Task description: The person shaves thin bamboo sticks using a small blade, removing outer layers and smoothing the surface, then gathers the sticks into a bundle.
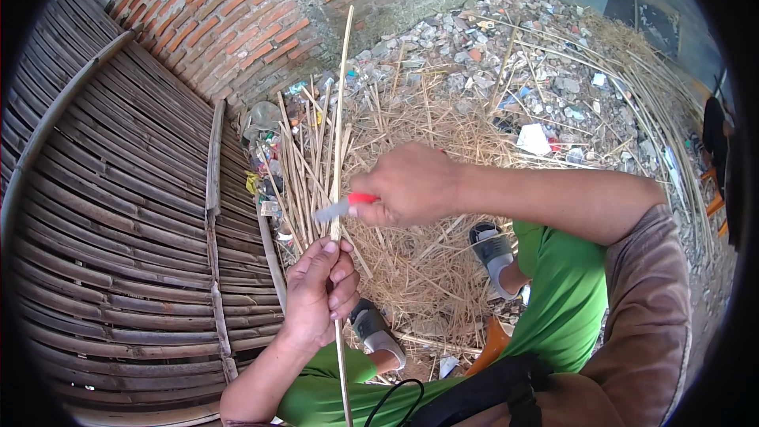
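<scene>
My left hand [320, 285] is closed around a long, thin bamboo strip [342, 95], which runs upright from my lap up toward the brick wall. Just above that grip, my right hand [411, 186] is wrapped round the red handle of a knife [336, 209]. Its short blade lies across the strip, slightly blurred. The strip's surface looks pale and frayed close to the blade. Behind my hands, several cut bamboo strips [296, 166] lean in a loose bundle beside the slatted bamboo panel.
A slatted bamboo panel [134, 213] fills the left side. Shavings [419, 269] cover the ground around my shoes. Rubble and litter [553, 79] spread below the brick wall [245, 16]. Long bamboo strips [632, 103] lie at the right, near an orange object [714, 194].
</scene>
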The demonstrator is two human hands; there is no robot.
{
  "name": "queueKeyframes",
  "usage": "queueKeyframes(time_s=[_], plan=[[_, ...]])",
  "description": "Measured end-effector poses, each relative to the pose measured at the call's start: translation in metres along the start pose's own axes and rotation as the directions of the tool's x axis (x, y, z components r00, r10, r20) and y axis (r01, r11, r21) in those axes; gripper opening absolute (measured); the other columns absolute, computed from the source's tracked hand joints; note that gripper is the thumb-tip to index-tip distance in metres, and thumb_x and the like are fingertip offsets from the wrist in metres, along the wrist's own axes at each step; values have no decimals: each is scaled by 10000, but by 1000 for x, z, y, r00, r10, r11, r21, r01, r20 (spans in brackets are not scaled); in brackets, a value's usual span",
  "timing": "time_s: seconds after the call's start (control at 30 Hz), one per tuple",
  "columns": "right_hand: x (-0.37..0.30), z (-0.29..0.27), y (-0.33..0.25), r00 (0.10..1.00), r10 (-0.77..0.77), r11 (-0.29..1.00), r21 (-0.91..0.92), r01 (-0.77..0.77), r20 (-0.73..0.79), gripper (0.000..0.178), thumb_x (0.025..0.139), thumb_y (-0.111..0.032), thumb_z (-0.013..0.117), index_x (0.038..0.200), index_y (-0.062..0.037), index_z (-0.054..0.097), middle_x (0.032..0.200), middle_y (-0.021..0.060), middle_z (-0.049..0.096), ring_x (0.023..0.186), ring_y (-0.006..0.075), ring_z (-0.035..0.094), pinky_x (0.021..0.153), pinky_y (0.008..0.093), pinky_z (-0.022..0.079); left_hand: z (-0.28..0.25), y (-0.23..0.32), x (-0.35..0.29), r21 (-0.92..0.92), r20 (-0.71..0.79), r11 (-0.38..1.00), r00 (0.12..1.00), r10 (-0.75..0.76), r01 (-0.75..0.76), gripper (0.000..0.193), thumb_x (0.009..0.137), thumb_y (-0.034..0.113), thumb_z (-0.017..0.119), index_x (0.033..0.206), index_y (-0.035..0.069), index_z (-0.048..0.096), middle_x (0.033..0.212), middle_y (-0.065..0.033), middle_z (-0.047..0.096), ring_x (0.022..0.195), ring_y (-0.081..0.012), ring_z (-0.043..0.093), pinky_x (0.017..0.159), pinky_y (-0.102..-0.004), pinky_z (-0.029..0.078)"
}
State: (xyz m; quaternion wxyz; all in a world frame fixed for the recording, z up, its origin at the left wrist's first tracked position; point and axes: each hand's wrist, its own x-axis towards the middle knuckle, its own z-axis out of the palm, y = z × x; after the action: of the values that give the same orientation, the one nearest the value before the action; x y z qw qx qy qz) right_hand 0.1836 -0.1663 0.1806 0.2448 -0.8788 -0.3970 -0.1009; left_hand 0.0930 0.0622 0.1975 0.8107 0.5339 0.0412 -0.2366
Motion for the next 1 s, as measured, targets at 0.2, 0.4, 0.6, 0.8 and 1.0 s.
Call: queueKeyframes(time_s=[0.2,0.4,0.6,0.8,1.0], plan=[[-2,-19,23,986,145,978,-140,-155,-83,388,976,-477,513,880,-124,643,589,134,594,568,365,629,552,511,489,4,-3,-4,14,12,999,999,-45,45,207,1062,228,510,1086,27,556,732,18,419,454,-43,318,353,-201,243],[-6,-17,10,988,135,987,-94,-128,75,400,973,-452,482,864,-116,668,662,145,646,629,368,663,598,522,524,4,-2,-3,10,20,999,999,-32,32,199,1063,222,507,1090,32,558,732,16,418,453,-45,315,356,-197,246],[-12,-16,-6,988,134,988,-81,-128,76,410,984,-483,490,867,-120,638,568,119,571,529,346,607,512,506,470,5,-5,-10,16,11,999,999,-34,34,204,1066,219,502,1090,22,548,730,17,420,453,-40,319,353,-197,250],[-11,-19,-3,997,76,989,-130,-72,30,420,956,-469,533,828,-93,670,633,165,634,626,373,662,597,525,506,8,-6,-11,52,-5,999,1000,13,-13,212,1066,228,507,1097,22,543,734,19,423,457,-35,318,352,-196,245],[-11,-21,3,999,7,985,-171,-13,-34,424,968,-484,509,870,-84,610,609,154,599,590,384,632,554,531,479,9,-4,-15,42,24,999,1000,20,-21,195,1082,212,474,1111,32,544,751,14,435,471,-45,313,379,-210,245]])
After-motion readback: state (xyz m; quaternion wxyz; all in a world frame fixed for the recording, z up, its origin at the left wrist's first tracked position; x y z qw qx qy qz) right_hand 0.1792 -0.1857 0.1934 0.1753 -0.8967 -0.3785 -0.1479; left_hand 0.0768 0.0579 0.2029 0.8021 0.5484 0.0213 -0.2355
